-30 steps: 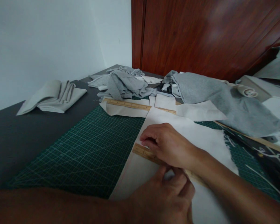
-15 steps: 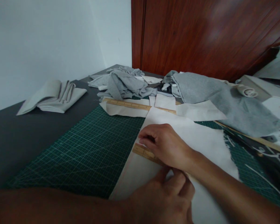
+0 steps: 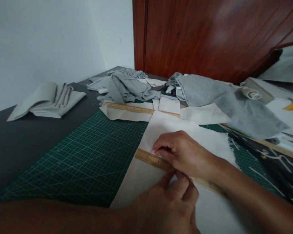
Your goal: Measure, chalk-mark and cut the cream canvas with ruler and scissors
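Note:
A short wooden ruler (image 3: 148,158) lies slantwise across a white fabric piece (image 3: 210,143) on the green cutting mat (image 3: 88,156). My right hand (image 3: 183,152) rests on the fabric at the ruler's upper edge, fingers pinched on a small pink marker whose tip shows at the fingertips. My left hand (image 3: 168,204) reaches in from the lower left. Its thumb and fingers press the ruler's near edge just below my right hand. Both hands hide the ruler's middle.
A long wooden ruler (image 3: 129,108) lies over more white fabric pieces at the mat's far end. Crumpled grey cloth (image 3: 127,86) and a grey fabric sheet (image 3: 224,100) are heaped behind. Folded beige cloth (image 3: 46,100) sits at the left on the dark table. A wooden cabinet stands at the back.
My right hand has slid a little to the right along the ruler's upper edge. My left hand stays on the ruler. The view has shifted slightly.

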Action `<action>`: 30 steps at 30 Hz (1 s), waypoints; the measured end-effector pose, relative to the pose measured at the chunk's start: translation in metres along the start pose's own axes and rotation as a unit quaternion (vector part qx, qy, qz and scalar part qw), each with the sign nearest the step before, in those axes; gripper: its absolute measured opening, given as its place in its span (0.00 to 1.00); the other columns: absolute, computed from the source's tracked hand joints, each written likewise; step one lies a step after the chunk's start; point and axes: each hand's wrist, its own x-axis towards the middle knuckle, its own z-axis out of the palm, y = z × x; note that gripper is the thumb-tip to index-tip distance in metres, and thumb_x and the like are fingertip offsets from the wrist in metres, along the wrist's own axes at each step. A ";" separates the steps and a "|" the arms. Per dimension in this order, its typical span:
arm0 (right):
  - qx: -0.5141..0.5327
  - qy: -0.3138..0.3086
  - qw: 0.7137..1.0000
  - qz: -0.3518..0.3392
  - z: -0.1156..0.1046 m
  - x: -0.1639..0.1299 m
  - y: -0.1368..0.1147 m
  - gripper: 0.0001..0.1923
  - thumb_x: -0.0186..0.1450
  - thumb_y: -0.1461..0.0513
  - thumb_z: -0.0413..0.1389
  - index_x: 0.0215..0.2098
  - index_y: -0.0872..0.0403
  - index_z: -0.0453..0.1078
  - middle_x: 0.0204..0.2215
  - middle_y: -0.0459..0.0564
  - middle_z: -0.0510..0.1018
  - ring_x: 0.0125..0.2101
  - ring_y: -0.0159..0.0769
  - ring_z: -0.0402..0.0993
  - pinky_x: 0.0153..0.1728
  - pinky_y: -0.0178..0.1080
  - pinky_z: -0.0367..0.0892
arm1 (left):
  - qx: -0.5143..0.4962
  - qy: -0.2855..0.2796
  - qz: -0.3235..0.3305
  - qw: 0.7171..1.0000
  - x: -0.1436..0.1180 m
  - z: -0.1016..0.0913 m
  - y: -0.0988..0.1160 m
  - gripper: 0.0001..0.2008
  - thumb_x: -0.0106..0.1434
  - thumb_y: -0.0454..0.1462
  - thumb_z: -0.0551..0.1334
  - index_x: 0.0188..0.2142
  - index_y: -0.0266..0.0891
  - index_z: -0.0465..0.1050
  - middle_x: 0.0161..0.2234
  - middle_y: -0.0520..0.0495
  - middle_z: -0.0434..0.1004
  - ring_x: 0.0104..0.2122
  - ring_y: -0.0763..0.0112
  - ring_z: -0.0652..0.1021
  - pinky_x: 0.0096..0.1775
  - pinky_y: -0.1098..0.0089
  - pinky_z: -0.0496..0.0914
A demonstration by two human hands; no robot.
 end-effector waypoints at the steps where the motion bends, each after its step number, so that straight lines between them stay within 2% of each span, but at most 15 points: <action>1: 0.000 0.000 1.000 0.002 -0.001 -0.002 0.000 0.11 0.68 0.75 0.61 0.38 0.59 0.84 0.32 0.48 0.86 0.32 0.34 0.81 0.36 0.34 0.69 | -0.002 0.000 0.001 1.000 0.000 0.000 0.000 0.21 0.75 0.47 0.61 0.47 0.29 0.83 0.50 0.38 0.83 0.53 0.54 0.76 0.58 0.60 0.70; 7: 0.000 0.002 1.000 0.013 -0.006 -0.015 -0.001 0.09 0.69 0.74 0.62 0.36 0.59 0.83 0.29 0.47 0.83 0.29 0.32 0.78 0.32 0.33 0.67 | -0.004 -0.001 -0.018 1.000 0.001 0.001 0.001 0.19 0.72 0.46 0.63 0.46 0.31 0.84 0.48 0.40 0.83 0.51 0.55 0.77 0.60 0.61 0.70; 13: -0.021 -0.006 0.999 0.025 -0.010 -0.023 -0.001 0.12 0.67 0.76 0.60 0.36 0.58 0.83 0.30 0.46 0.84 0.30 0.31 0.78 0.33 0.33 0.67 | -0.009 -0.020 -0.017 1.000 -0.001 0.001 0.003 0.23 0.72 0.48 0.63 0.49 0.28 0.83 0.52 0.33 0.82 0.56 0.50 0.75 0.58 0.59 0.72; 20: -0.067 -0.018 0.998 0.009 -0.001 -0.001 -0.007 0.10 0.68 0.74 0.58 0.35 0.59 0.80 0.30 0.48 0.81 0.31 0.34 0.74 0.35 0.37 0.64 | -0.016 -0.016 -0.014 1.000 0.002 -0.003 0.003 0.19 0.72 0.46 0.64 0.45 0.30 0.82 0.46 0.40 0.82 0.53 0.55 0.74 0.62 0.59 0.68; 26: -0.080 -0.020 0.996 0.016 0.006 0.019 -0.013 0.09 0.69 0.71 0.58 0.33 0.57 0.78 0.27 0.46 0.79 0.29 0.33 0.71 0.32 0.36 0.60 | -0.009 0.013 0.004 1.000 0.002 -0.003 0.002 0.19 0.71 0.46 0.66 0.44 0.28 0.83 0.47 0.39 0.83 0.48 0.57 0.75 0.58 0.60 0.70; 30: -0.084 -0.027 0.996 0.007 0.008 0.031 -0.015 0.10 0.67 0.72 0.57 0.32 0.56 0.78 0.28 0.46 0.79 0.30 0.33 0.71 0.33 0.35 0.59 | -0.008 -0.001 0.000 1.000 0.004 -0.006 0.002 0.18 0.72 0.45 0.65 0.43 0.30 0.84 0.46 0.39 0.83 0.49 0.56 0.75 0.57 0.61 0.70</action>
